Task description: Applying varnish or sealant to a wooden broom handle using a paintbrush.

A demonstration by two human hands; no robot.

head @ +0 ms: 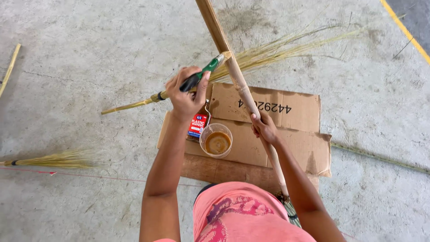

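My left hand (pixel 186 94) grips a paintbrush (pixel 207 71) with a green and black handle; its bristle tip touches a long wooden stick (pixel 224 45). My right hand (pixel 264 127) holds that stick lower down, and the stick runs diagonally from the top of the view toward my lap. Just below my hands, a clear plastic cup (pixel 216 140) with brown liquid stands on flattened cardboard (pixel 295 134). A small red and blue can (pixel 197 125) sits beside the cup, partly hidden by my left wrist.
A broom of thin straw sticks (pixel 286 47) lies on the concrete floor behind the cardboard. Another straw bundle (pixel 58 159) lies at the left, with a thin red string (pixel 112 178) near it. A bamboo piece (pixel 10 69) lies far left. A yellow floor line (pixel 405 29) crosses the top right.
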